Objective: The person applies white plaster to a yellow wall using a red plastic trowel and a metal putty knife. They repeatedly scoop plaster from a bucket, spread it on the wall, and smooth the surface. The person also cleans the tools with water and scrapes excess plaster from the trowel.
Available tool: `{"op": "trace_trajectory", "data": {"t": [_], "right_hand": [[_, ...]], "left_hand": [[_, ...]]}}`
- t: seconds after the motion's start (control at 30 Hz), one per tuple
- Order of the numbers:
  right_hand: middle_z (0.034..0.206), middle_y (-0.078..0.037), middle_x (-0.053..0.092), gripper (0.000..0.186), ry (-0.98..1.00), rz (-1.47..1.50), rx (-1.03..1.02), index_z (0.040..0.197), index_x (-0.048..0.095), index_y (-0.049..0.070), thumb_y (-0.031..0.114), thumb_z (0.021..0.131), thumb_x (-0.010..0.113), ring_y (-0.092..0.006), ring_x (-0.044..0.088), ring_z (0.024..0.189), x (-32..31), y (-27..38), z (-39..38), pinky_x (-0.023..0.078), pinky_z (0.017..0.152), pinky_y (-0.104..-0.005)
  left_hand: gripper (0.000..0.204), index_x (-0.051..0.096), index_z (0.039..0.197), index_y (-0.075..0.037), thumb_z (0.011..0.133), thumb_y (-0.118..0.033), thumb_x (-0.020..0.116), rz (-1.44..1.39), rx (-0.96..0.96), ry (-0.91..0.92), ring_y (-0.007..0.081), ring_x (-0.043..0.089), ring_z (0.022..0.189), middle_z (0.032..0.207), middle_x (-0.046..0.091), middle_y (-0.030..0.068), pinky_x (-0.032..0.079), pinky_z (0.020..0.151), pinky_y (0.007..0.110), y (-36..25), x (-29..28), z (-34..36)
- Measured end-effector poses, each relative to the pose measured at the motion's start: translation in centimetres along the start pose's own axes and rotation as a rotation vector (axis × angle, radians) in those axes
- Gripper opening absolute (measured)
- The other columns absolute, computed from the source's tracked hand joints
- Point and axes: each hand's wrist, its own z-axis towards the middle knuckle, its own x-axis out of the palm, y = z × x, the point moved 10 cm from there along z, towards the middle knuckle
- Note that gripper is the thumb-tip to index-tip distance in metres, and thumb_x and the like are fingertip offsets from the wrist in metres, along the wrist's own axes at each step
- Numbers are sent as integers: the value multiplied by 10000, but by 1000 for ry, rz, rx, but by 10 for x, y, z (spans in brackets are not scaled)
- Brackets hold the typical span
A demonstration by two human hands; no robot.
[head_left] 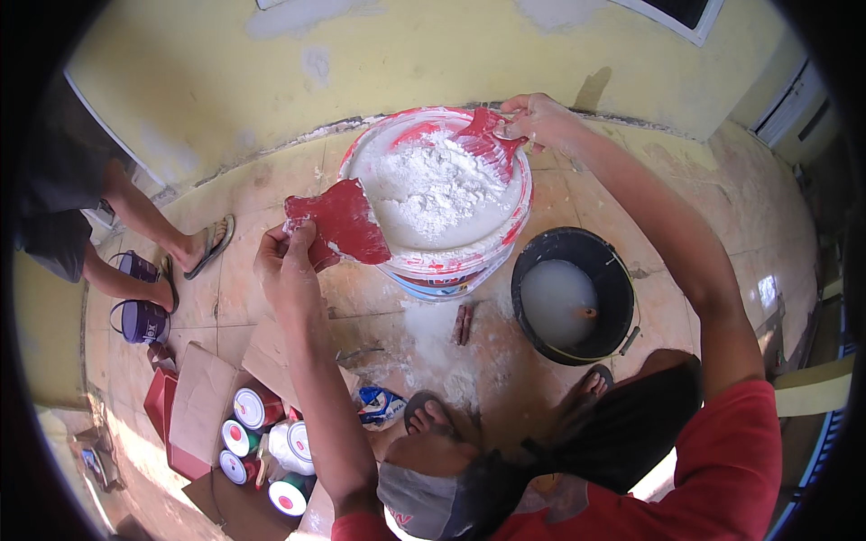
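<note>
My left hand (290, 261) grips a red putty spreader (350, 224) by its handle. Its wide blade is at the left rim of a big white tub (442, 263) with red smears. White powder (440, 185) lies heaped in the tub, with a smoother white surface around it. At the tub's far right edge, my right hand (541, 119) is closed on a second red putty spreader (487, 140), its blade dusted white and over the powder. A black bucket (618, 311) of cloudy water stands right of the tub, with something small and brownish in it.
An opened cardboard box (207, 397) of paint cans is at the lower left. Two purple pails (144, 320) stand near another person's sandalled feet (203, 248). Spilled powder and short brown sticks (463, 325) lie on the tiles before the tub. Behind runs a yellow wall (406, 54).
</note>
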Motion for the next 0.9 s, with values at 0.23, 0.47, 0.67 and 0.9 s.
{"op": "trace_trajectory", "data": {"t": [0.23, 0.47, 0.67, 0.9], "right_hand": [[814, -87, 698, 236, -67, 471, 405, 976, 686, -26, 203, 985, 629, -169, 678, 657, 43, -190, -146, 580, 601, -311], [901, -155, 721, 293, 82, 447, 807, 1018, 675, -49, 235, 980, 615, -275, 729, 764, 165, -365, -223, 611, 661, -399], [819, -105, 690, 290, 68, 449, 876, 966, 688, 8, 284, 996, 605, -234, 672, 684, 191, -423, -226, 555, 591, -376], [691, -51, 585, 339, 175, 915, 846, 797, 570, 82, 339, 1013, 606, -150, 544, 583, 116, -283, -207, 363, 466, -302]], "left_hand": [[204, 625, 1024, 4, 939, -158, 715, -17, 22, 3, 132, 674, 710, 899, 701, 78, 584, 618, 273, -2, -2, 2], [191, 605, 1028, 47, 953, -110, 684, 10, 15, 22, 153, 682, 702, 883, 697, 116, 602, 599, 283, -6, 20, 2], [170, 637, 1003, -14, 935, -158, 696, 20, 8, 47, 133, 676, 725, 895, 705, 76, 574, 628, 274, -1, 26, -2], [200, 604, 1035, 53, 954, -111, 684, 28, -7, -2, 147, 671, 677, 863, 690, 109, 600, 596, 279, -3, 9, -7]]}}
